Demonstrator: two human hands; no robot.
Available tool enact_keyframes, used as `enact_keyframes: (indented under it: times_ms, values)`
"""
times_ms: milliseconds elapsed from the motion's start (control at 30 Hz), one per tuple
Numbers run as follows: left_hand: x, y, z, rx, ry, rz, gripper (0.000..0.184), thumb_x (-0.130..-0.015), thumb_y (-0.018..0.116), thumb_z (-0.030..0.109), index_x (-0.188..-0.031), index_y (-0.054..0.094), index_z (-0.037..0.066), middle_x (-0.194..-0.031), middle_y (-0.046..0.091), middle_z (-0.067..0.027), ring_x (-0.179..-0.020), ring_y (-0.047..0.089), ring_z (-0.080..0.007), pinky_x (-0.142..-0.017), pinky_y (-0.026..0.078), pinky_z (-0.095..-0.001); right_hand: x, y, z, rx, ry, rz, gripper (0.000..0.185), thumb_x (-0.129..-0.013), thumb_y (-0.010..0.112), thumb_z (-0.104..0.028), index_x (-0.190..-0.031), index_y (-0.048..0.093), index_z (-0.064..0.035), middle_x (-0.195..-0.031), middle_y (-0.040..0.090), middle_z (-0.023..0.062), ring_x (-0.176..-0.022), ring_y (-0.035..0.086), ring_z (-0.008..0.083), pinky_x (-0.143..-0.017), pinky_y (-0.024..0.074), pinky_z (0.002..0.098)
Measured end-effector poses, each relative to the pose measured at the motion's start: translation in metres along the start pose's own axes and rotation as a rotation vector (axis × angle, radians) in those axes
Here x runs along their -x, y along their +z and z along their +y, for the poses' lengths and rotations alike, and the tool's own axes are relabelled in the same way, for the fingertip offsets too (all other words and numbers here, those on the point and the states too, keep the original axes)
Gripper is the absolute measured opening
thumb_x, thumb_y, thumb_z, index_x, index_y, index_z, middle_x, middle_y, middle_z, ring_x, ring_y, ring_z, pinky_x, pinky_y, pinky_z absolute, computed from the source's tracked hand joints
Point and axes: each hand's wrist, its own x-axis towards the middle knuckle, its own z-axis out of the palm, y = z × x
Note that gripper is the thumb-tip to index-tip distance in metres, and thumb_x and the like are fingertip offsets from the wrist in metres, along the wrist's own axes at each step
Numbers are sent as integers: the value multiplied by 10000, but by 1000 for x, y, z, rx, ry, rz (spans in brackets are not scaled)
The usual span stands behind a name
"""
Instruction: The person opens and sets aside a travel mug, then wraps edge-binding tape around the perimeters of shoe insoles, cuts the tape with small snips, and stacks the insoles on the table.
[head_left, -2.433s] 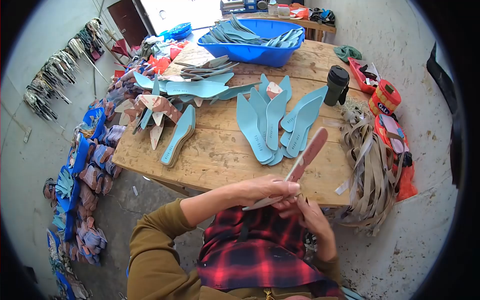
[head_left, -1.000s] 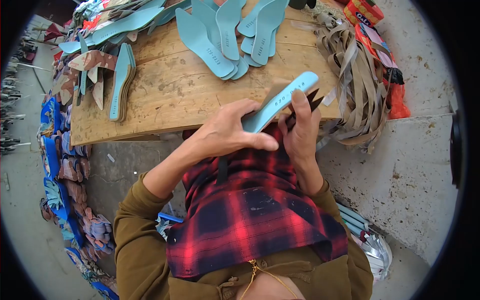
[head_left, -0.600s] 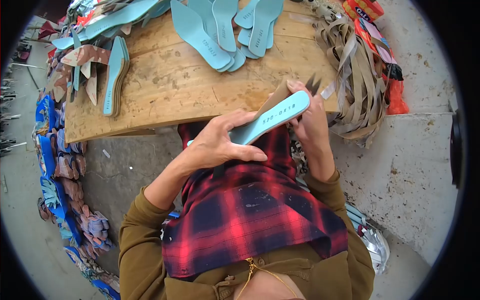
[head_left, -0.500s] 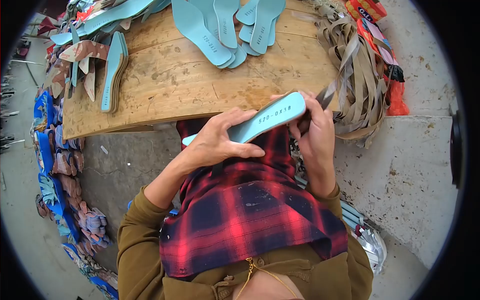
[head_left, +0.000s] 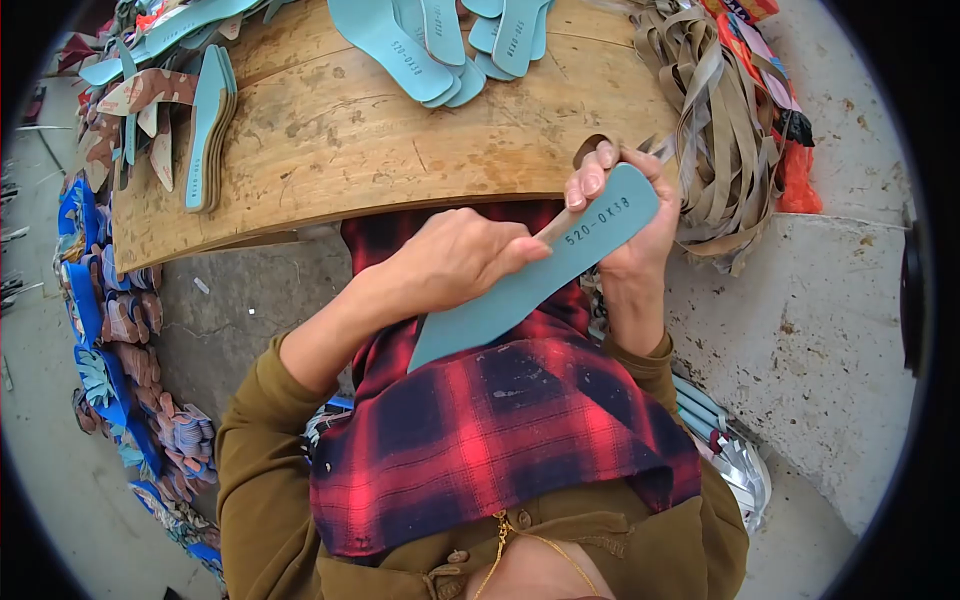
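Observation:
A light blue insole (head_left: 530, 280) printed "520-0X38" slants over my lap, its printed face up. My right hand (head_left: 645, 225) grips the rounded end, with fingers over the upper edge and the palm beneath. Closed around the insole's upper edge near the middle is my left hand (head_left: 450, 260), thumb pointing toward the print. Along that edge runs a narrow tan strip (head_left: 592, 146), which curls up in a loop beside my right fingertips. The strip's path under my left fingers is hidden.
The wooden table (head_left: 300, 150) carries loose blue insoles (head_left: 410, 60) and a stack of insoles (head_left: 210, 130). A bundle of tan strips (head_left: 725, 140) hangs at its right edge. Bundled pieces on blue sheets (head_left: 85, 290) line the floor at left. A pale concrete ledge (head_left: 800, 330) stands right.
The insole has turned flatter toward me, showing more of its face, and its rounded end has shifted right. My left hand has moved to the upper edge; my right fingers now lie over it.

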Motion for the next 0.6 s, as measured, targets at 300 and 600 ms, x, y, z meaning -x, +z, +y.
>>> enact_keyframes:
  times_ms: [300,600]
  values:
    - [22,-53,17,-121,21,291,584,-799,744,323,-1233,554,-18,-1158,616,-169,-1052,591,-306,-876,465,-365,-24,62,25,1076,-577,-12,328,-956,353,-209,-1015,563,36,-853,668,193,-775,644,279,-757,523,386]
    - [28,-58,32,465,-47,474,755,-607,895,293,-1210,574,-28,-1039,616,-72,-953,572,-142,-855,453,-278,-69,86,5,825,-214,8,286,-990,482,-235,-1029,585,28,-842,698,189,-650,661,109,-381,332,188]
